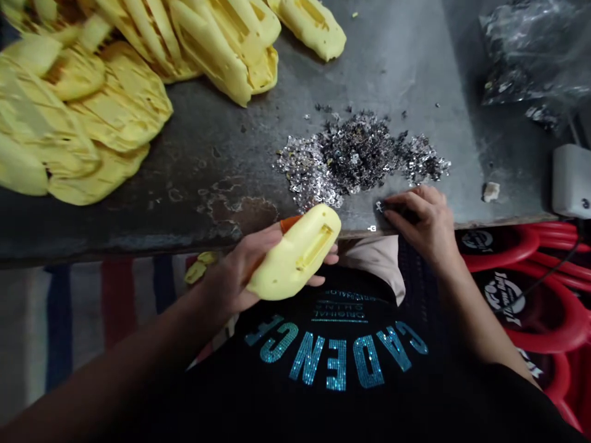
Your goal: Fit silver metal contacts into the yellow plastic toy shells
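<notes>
My left hand is wrapped round a pale yellow moulded plastic part, holding it over the table's near edge. A long recessed slot and small holes show on its upper face. Something orange covers a finger behind the part. My right hand rests low at the table's edge, its thumb and fingers pinched at a small silver metal piece. A similar metal piece lies alone close by at the edge. Just beyond both hands spreads a pile of small metal pieces.
Many yellow plastic parts are heaped at the left of the grey metal table. A clear plastic bag holds more metal bits at the right. Near it are a whitish lump and a grey box. Red rings stand below right.
</notes>
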Demonstrator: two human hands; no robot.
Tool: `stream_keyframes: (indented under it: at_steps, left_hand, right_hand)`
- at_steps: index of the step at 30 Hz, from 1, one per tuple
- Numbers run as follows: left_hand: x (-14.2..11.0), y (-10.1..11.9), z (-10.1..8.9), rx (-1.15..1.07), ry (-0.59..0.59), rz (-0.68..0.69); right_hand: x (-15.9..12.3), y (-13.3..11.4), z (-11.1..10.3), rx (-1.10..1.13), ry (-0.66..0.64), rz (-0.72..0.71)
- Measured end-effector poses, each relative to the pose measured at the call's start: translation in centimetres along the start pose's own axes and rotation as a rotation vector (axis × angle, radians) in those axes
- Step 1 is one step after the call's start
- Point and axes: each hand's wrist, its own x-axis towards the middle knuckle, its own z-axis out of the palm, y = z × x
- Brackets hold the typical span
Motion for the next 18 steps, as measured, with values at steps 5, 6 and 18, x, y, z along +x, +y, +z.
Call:
stream_keyframes:
  at_steps: [5, 6, 18]
  left_hand:
    - [0.7, -1.4, 1.3, -0.236, -0.065, 0.002]
    - [0.9, -1.6, 1.5, -0.275, -0.095, 0.003]
    - [0.8, -2.6, 2.1, -0.363, -0.285, -0.058]
  right_hand:
    - [0.5, -1.2, -0.2, 0.067, 0.035, -0.094]
    - [0.6, -1.7, -0.6, 0.110, 0.045, -0.125]
    - [2.7, -8.1, -3.0, 0.292, 0.030, -0.424]
